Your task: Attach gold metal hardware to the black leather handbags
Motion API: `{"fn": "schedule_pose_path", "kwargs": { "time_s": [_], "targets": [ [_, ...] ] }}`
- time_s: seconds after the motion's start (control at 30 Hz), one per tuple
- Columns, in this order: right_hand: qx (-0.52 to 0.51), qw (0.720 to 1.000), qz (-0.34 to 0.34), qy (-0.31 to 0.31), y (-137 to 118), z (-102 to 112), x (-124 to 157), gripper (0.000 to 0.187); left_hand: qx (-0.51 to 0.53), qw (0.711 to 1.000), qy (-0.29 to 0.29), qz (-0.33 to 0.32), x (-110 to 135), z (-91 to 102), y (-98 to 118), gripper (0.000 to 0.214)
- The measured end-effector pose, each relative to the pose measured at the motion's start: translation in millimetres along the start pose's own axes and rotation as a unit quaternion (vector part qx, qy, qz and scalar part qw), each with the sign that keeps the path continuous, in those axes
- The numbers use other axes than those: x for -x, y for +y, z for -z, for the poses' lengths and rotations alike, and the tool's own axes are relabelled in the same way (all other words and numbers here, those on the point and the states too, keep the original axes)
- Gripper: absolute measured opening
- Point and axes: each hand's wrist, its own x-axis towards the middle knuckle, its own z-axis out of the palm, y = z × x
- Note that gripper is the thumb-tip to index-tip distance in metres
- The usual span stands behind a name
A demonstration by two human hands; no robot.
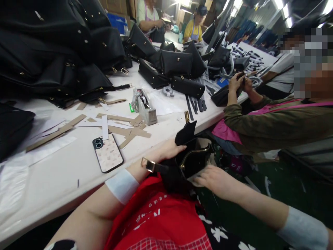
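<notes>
- Black handbag (191, 163) sits in your lap, against the table (65, 173) edge.
- Left hand (169, 150) clasps its top, fingers together. Keep that grip firm so the bag can't roll.
- Right hand (212, 180) lies on its side, fingers together; whether it pinches anything, cannot tell.
- Phone (108, 152) and cardboard strips (130, 131) lie near your left forearm; a co-worker's sleeve (260, 123) crowds your right.

Fingertips of the left hand (166, 150) vanish behind the black handbag (191, 161), its lower part hidden by the red apron (161, 215). Whether the right hand (212, 180) grips or only presses cannot be told. The pile of black bags (52, 45) is cut by the top and left edges; dark pieces (249, 57) far along the table (65, 173) are too small to name.
</notes>
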Motion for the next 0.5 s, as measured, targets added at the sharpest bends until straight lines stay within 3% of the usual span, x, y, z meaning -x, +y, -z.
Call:
{"fn": "schedule_pose_path", "kwargs": {
  "time_s": [0.1, 0.17, 0.23, 0.3, 0.33, 0.37, 0.5],
  "targets": [
    [-0.123, 0.977, -0.17, 0.025, 58, -11, 26, 0.041, 0.058, 0.995, 0.051, 0.061, 21, -22.0, 17, 0.032],
    [-0.291, 0.92, -0.256, 0.06, 86, -14, 30, 0.039, 0.061, 0.992, 0.045, 0.096, 33, -45.1, 28, 0.036],
    [-0.511, 0.796, -0.31, 0.097, 99, -16, 20, 0.033, 0.028, 0.994, 0.021, 0.103, 43, -68.1, 37, 0.046],
    [-0.662, 0.664, -0.326, 0.122, 98, -19, 0, 0.03, -0.014, 0.997, -0.001, 0.075, 50, -84.3, 41, 0.049],
    [-0.696, 0.624, -0.33, 0.134, 93, -22, -12, 0.028, -0.036, 0.998, -0.011, 0.057, 54, -88.7, 42, 0.047],
    [-0.707, 0.607, -0.333, 0.147, 87, -26, -24, 0.027, -0.06, 0.997, -0.023, 0.042, 57, -90.7, 42, 0.044],
    [-0.695, 0.603, -0.332, 0.207, 68, -37, -54, 0.022, -0.149, 0.986, -0.061, 0.03, 64, -85.6, 45, 0.031]
  ]
}}
